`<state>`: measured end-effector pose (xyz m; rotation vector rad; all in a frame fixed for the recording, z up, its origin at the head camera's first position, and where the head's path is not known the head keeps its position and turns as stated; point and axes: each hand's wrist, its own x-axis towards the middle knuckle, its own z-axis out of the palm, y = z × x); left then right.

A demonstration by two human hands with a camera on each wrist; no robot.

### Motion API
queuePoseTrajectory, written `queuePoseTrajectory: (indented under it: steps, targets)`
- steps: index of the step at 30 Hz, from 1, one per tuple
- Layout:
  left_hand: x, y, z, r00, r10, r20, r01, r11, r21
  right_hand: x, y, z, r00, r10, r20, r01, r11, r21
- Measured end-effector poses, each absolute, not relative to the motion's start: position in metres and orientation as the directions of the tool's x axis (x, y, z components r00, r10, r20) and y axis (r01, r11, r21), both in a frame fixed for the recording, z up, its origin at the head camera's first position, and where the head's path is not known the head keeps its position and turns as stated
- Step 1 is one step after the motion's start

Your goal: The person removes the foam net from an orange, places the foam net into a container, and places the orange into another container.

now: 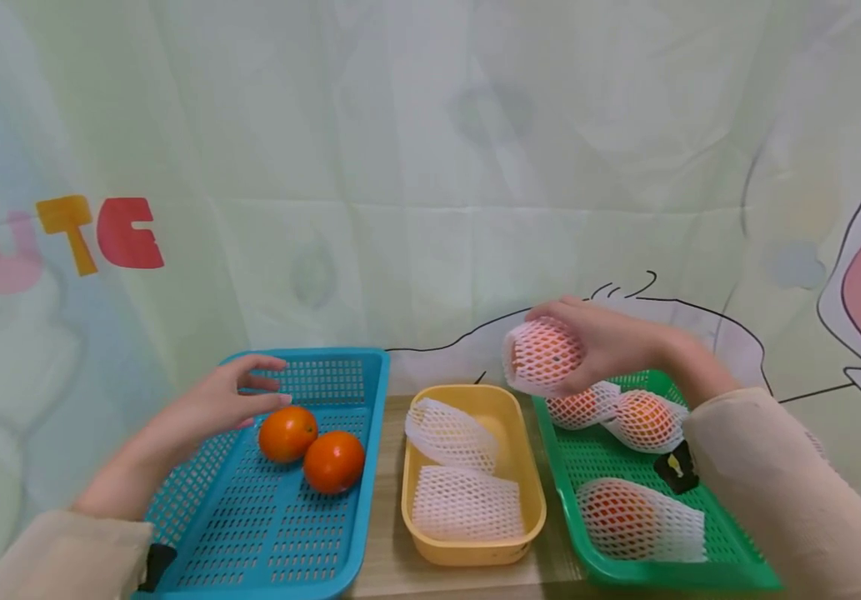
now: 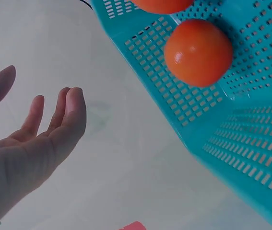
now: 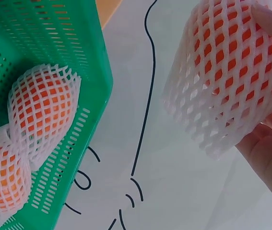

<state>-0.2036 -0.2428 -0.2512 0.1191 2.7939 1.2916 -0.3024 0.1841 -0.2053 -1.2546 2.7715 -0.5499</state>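
Note:
My right hand (image 1: 598,337) grips an orange in a white foam net (image 1: 546,354), up over the back left corner of the green basket (image 1: 568,500). In the right wrist view, the loose end of that net (image 3: 198,124) hangs past the fruit. My left hand (image 1: 238,396) is held over the left side of the blue basket (image 1: 358,533), its fingers loosely bent and nothing in them. Two bare oranges (image 1: 334,462) lie together in that basket, just beyond the left fingertips. Wrapped oranges (image 1: 643,421) rest in the green basket, two at the back and one (image 1: 625,517) near the front.
Between the baskets stands a yellow tub (image 1: 475,552) with empty foam nets (image 1: 468,500) inside. All three containers are on a wooden table (image 1: 385,533). A printed curtain (image 1: 415,167) hangs right behind them. A black tag (image 1: 678,468) shows by the right sleeve.

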Motion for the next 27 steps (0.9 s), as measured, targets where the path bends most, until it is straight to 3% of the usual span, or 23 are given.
queuePoseTrajectory:
  steps: [27]
  targets:
    - [-0.218, -0.201, -0.253, -0.988, 0.152, -0.021, 0.069, 0.564, 0.823, -0.299, 0.158, -0.204, -0.656, -0.75, 0.083, -0.716, 0.585, -0.38]
